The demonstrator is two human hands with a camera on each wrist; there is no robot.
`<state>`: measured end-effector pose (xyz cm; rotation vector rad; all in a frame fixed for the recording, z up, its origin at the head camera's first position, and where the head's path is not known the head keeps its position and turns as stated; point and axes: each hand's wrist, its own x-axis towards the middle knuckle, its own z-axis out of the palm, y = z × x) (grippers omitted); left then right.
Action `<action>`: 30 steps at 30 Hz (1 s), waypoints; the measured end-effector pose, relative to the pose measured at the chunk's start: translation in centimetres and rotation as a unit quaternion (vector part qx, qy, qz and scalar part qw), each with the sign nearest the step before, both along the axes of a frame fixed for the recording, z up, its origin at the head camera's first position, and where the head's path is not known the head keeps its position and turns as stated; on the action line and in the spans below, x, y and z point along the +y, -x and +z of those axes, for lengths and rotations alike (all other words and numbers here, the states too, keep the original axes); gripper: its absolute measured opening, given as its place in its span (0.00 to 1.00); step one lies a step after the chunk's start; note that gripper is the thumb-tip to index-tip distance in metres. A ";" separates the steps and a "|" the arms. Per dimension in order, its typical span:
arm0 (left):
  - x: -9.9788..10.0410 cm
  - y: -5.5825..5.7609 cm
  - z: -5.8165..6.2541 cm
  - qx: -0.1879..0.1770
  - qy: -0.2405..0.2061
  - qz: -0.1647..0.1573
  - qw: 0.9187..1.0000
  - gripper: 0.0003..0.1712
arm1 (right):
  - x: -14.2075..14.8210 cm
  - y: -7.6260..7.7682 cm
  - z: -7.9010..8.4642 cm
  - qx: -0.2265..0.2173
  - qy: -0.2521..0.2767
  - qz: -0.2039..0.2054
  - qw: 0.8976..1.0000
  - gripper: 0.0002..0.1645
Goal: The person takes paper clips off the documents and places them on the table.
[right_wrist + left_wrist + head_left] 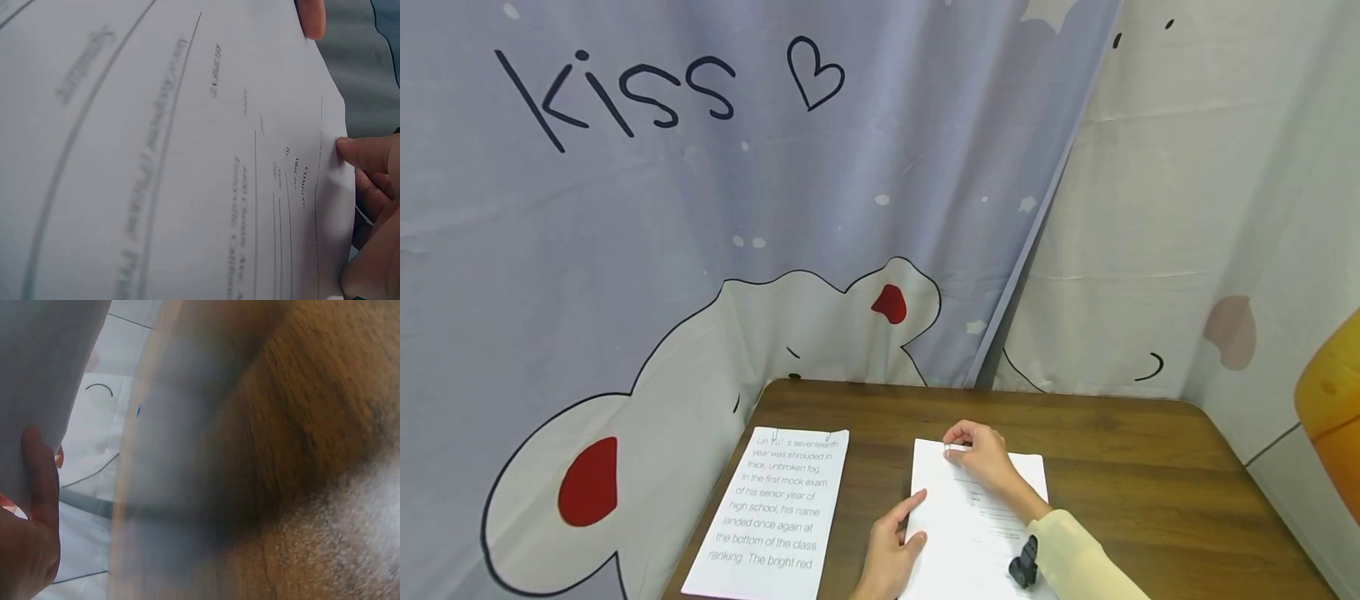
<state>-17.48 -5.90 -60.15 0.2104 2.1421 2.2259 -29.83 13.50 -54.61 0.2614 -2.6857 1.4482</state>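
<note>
White printed paper [958, 533] lies tilted up from the wooden table; whether it is one sheet or several I cannot tell. At its left edge my left hand [891, 546] grips it, thumb on the printed face and fingers behind. In the left wrist view the left hand [31, 537] lies against the paper's plain side [50, 362]. My right hand [981, 457] is at the top edge, near the left corner, pinching a small thin loop that looks like a paper clip [947, 447]. The right wrist view shows the right thumb [369, 153] on the print; the clip is hidden there.
A large-print page [767, 517] with two paper clips along its top lies on the left of the brown wooden table [1150, 492]. Patterned curtains [700, 208] hang behind and beside the table. A black device [1024, 562] sits at the right wrist.
</note>
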 end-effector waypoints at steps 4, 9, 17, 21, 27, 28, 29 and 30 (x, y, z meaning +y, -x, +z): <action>0.0 0.1 -0.1 0.003 0.000 0.002 1.000 0.35 | -0.1 0.0 0.0 0.018 -0.022 0.012 1.000 0.09; -0.1 0.1 -0.1 0.004 -0.001 0.003 1.000 0.35 | -0.2 -0.1 0.1 0.017 -0.015 0.008 1.000 0.10; -0.3 0.1 -0.1 -0.004 -0.007 -0.001 1.000 0.35 | -0.3 -0.1 0.2 0.006 -0.008 0.002 1.000 0.11; -0.3 0.1 -0.1 -0.004 -0.006 0.001 1.000 0.35 | -0.3 -0.1 0.2 0.001 0.000 -0.004 1.000 0.11; -0.1 0.2 -0.2 -0.001 -0.003 0.000 1.000 0.35 | -0.1 -0.1 0.0 -0.005 0.004 -0.008 1.000 0.11; -0.1 0.2 -0.2 -0.001 -0.004 -0.001 1.000 0.35 | -0.1 -0.1 0.0 -0.005 0.004 -0.008 1.000 0.11; -0.1 0.2 -0.2 0.000 -0.004 -0.003 1.000 0.35 | -0.1 -0.1 0.0 -0.006 0.006 -0.008 1.000 0.11; -0.1 0.2 -0.2 0.000 -0.005 -0.003 1.000 0.35 | -0.1 0.0 0.1 -0.005 0.007 -0.009 1.000 0.11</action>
